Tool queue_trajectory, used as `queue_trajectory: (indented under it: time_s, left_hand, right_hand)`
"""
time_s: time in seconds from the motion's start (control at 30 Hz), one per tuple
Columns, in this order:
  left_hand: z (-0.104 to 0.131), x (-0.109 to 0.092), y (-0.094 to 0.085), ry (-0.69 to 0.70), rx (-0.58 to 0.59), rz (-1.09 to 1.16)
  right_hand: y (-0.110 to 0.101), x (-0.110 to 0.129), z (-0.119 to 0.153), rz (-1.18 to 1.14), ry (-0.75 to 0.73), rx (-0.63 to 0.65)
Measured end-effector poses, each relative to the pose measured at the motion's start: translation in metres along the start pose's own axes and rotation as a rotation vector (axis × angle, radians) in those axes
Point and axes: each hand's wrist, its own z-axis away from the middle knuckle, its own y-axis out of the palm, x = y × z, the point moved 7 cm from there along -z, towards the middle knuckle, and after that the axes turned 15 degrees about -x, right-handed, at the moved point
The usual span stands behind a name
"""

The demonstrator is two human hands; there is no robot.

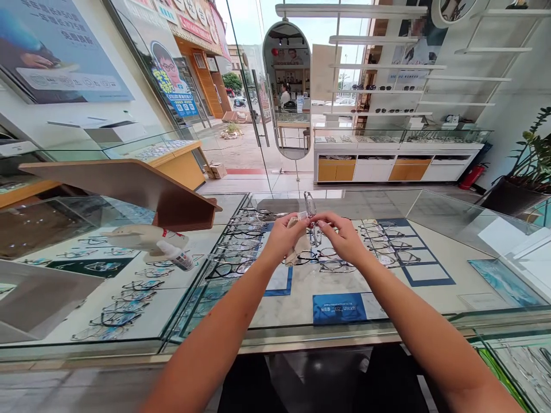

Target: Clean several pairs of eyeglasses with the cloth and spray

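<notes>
Glasses (310, 205) at the picture's centre: our left hand (289, 232) grips a cloth (300, 244) by them, our right hand (344, 238) pinches them; we should press lightly, never twisting.

The surface (327, 337) was a glass-topped display counter extending beneath the hands (280, 241) and to both sides of them. On its glass, left of the hands, a small white-capped bottle (181, 258) lay tilted beside a pale object (142, 236), near a brown stand (172, 195). Through the glass, rows of eyeglass frames (243, 234) showed on both sides of the hands.
</notes>
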Motion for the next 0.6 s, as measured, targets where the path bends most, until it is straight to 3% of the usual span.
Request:
queue_trajectory:
  time_s: [0.1, 0.23, 0.33, 0.47, 0.6]
  left_hand:
    - [0.002, -0.002, 0.001, 0.026, 0.011, 0.0]
    - [0.005, -0.01, 0.002, 0.102, 0.01, -0.045]
    - [0.009, -0.016, 0.003, 0.161, 0.033, -0.106]
    - [0.01, -0.019, 0.003, 0.22, 0.049, -0.146]
    - [0.003, -0.026, -0.012, 0.325, -0.072, -0.242]
  right_hand:
    - [-0.001, -0.003, -0.001, -0.075, 0.042, -0.059]
    - [-0.006, -0.018, -0.004, -0.176, 0.222, -0.197]
    - [0.0, -0.03, -0.006, -0.252, 0.363, -0.142]
    - [0.002, -0.038, -0.006, -0.323, 0.441, -0.086]
    - [-0.003, -0.039, -0.007, -0.363, 0.459, -0.092]
